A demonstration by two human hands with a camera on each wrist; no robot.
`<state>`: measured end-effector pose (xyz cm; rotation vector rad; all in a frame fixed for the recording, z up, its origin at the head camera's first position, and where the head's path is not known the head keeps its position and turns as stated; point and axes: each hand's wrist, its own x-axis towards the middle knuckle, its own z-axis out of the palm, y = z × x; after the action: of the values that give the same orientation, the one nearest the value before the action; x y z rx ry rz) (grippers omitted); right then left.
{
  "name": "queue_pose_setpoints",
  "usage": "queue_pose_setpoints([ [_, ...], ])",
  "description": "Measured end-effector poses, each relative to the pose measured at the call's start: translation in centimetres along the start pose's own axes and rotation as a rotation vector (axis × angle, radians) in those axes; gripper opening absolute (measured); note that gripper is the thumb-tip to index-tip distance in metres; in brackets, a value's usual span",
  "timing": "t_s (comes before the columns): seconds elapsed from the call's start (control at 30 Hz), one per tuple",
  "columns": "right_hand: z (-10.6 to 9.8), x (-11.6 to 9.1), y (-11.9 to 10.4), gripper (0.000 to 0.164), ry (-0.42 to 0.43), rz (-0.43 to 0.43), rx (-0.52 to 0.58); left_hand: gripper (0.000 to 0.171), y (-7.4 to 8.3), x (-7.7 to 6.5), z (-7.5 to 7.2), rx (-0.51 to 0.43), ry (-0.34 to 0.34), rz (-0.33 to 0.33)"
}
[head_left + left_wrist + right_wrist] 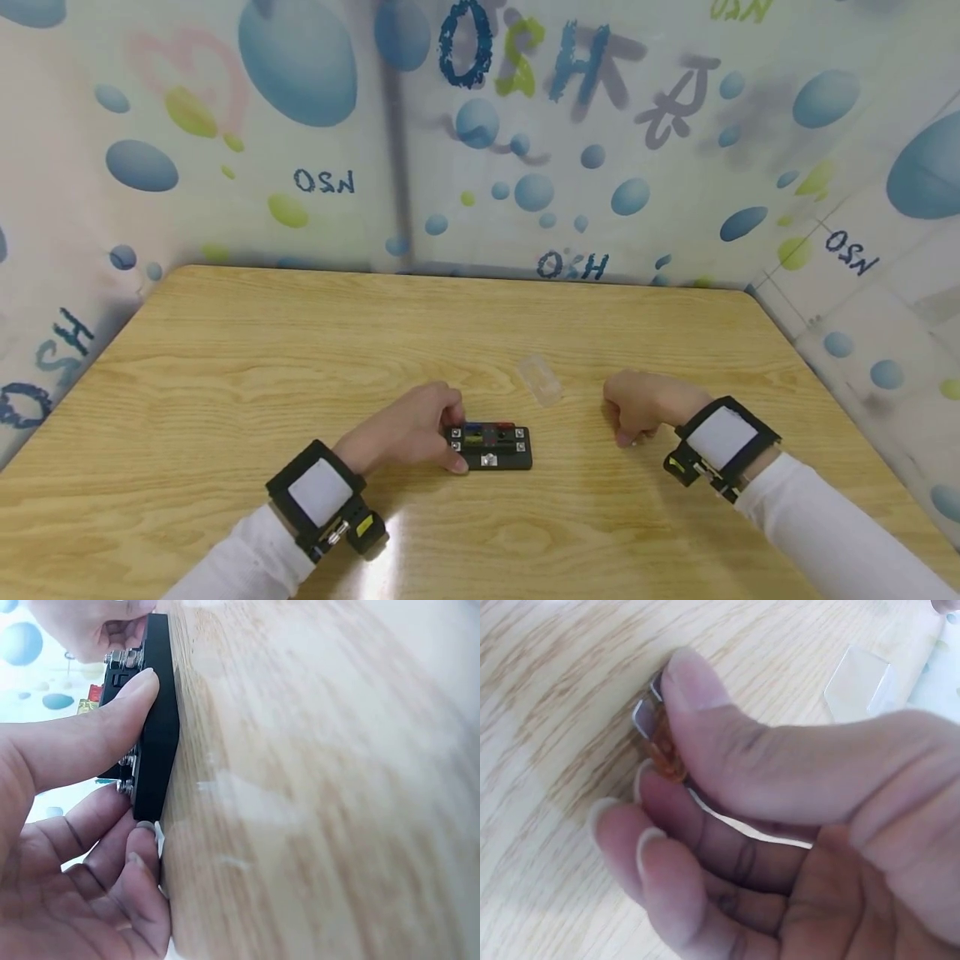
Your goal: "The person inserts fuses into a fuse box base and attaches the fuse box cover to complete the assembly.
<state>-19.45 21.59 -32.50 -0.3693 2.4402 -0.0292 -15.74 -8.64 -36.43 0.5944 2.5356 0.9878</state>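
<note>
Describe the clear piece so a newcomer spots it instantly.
On the wood-grain table, find the black block held by the left hand. Just beyond it, toward the right hand, lies the clear piece. Unlike the block, it is see-through and neither hand touches it.

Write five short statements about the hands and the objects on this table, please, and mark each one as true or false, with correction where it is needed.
1. The left hand grips the black block. True.
2. The right hand holds nothing. False: it pinches a small orange piece with metal prongs.
3. The black block carries a red part. True.
4. The clear cover lies on top of the black block. False: it lies on the wooden table, apart from the block.
5. Both sleeves are white. True.
</note>
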Motion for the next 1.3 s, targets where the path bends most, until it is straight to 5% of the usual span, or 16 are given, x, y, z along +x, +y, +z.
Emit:
queue_pose_setpoints([
  [0.83,-1.5,-1.3,1.2,0.006,-0.029,-0.162,0.017,0.038,0.3,-0.1,0.0,-0.004,0.001,-0.013],
  [1.3,-1.6,-1.5,1.2,0.007,0.071,-0.247,-0.029,0.039,0.4,-0.2,0.1,-0.014,0.002,-0.037],
])
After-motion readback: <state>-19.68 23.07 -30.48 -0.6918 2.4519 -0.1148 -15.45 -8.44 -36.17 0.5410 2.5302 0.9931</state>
